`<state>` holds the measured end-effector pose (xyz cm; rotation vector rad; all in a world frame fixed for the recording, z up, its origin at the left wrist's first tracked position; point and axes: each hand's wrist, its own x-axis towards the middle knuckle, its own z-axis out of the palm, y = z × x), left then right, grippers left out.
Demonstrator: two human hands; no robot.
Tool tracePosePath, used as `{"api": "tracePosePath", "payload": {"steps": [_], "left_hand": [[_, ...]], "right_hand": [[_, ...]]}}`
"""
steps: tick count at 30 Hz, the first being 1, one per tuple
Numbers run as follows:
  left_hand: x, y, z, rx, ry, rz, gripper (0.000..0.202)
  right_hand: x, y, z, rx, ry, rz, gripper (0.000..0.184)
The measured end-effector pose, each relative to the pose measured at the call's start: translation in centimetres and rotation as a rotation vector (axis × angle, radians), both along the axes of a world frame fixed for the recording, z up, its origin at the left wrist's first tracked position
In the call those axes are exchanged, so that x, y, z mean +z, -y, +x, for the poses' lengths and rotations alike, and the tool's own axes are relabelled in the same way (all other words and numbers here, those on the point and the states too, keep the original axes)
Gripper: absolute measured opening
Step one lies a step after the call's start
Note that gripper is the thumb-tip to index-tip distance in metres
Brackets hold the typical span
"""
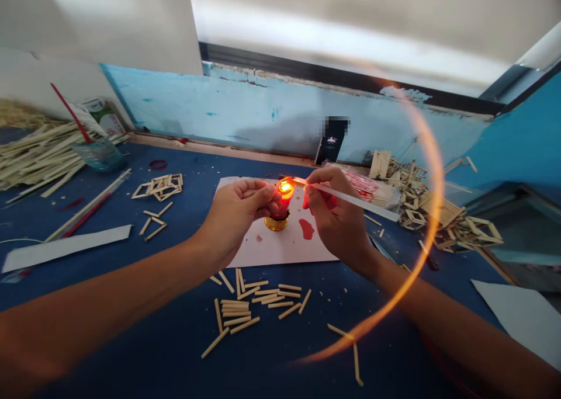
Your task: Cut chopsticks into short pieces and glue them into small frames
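Observation:
A red candle lamp with a gold base (276,221) burns brightly on a sheet of white paper (245,250). My right hand (337,218) is closed around a translucent whitish glue stick (359,201), whose tip is at the flame. Just left of the flame, my left hand (239,209) has thumb and fingers pinched together; what they hold is lost in the glare. Red wax spots (306,229) mark the paper. Many short wooden sticks (236,308) lie on the blue tabletop in front of both hands.
Small stick frames (164,186) lie at left, near long split sticks (39,153) and a cup (99,153) holding a red brush. More stick structures (456,218) are piled at right beside a plastic packet (368,186). A phone (333,141) leans on the wall.

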<state>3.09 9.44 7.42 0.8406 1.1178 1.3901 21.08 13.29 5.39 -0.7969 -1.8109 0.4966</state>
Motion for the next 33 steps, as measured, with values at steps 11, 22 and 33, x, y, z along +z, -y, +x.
{"api": "tracePosePath", "payload": {"steps": [11, 22, 33], "left_hand": [[0.6, -1.1, -0.6, -0.045, -0.1, -0.005, 0.012], [1.0, -0.8, -0.6, -0.064, -0.119, 0.005, 0.014], [1.3, -0.3, -1.6, -0.011, -0.192, 0.041, 0.012]], "right_hand": [[0.6, -0.1, 0.7, 0.054, 0.109, 0.212, 0.013], [0.6, -0.4, 0.8, 0.115, 0.144, 0.256, 0.015], [0.7, -0.2, 0.9, 0.079, 0.194, 0.225, 0.014]]}}
